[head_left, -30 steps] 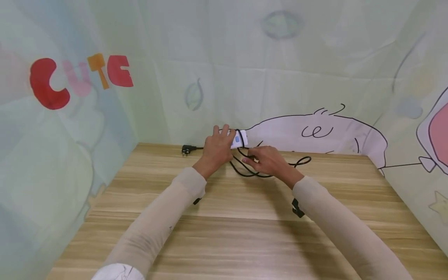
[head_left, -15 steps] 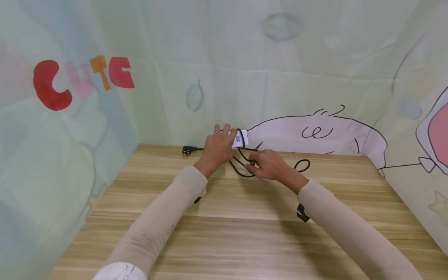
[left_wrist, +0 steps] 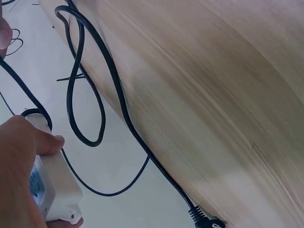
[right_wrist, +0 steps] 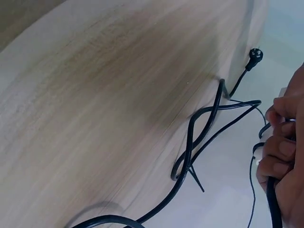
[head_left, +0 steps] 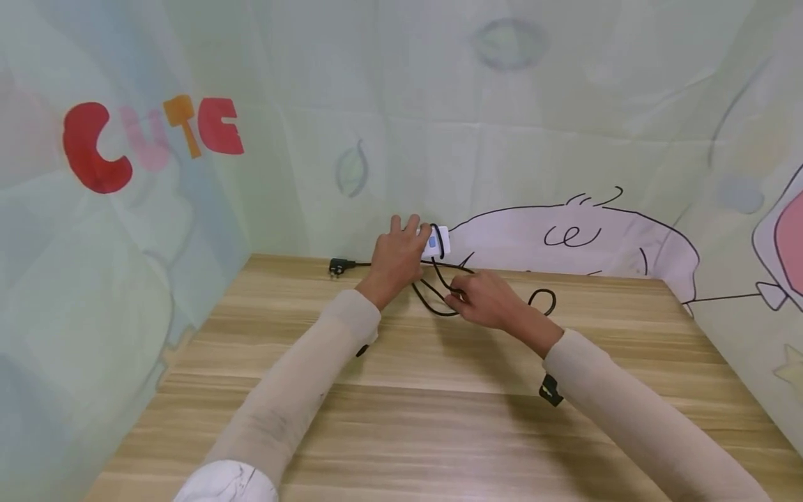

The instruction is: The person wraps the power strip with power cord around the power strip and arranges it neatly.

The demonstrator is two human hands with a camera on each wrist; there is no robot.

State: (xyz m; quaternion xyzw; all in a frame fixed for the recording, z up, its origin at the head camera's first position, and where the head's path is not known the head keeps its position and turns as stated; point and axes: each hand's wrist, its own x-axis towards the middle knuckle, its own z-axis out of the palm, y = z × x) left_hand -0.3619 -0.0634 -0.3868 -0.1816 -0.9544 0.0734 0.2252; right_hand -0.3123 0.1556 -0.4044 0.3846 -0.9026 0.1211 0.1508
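Note:
A white power strip [head_left: 446, 240] with blue sockets is gripped by my left hand [head_left: 398, 261], near the table's back edge. In the left wrist view, the thumb presses along the side of the strip [left_wrist: 64, 190]. One turn of black cable [head_left: 439, 315] wraps around the strip's right end. Just right of the strip, my right hand [head_left: 489, 300] holds the cable; the right wrist view shows curled fingers [right_wrist: 280, 154] around it. Loose cable loops lie below and between the hands. The cable's black plug [head_left: 341, 265] rests on the table, left of my left hand.
The wooden table [head_left: 401, 432] meets a printed cloth backdrop [head_left: 301, 139] behind and at both sides. A small cable loop [head_left: 555, 301] lies to the right of my right hand. Dark straps [head_left: 551, 390] show under the sleeves.
My right hand has drawn the cable slightly right and toward me, so the length from the strip is straighter. My left hand and the strip have shifted slightly up and right.

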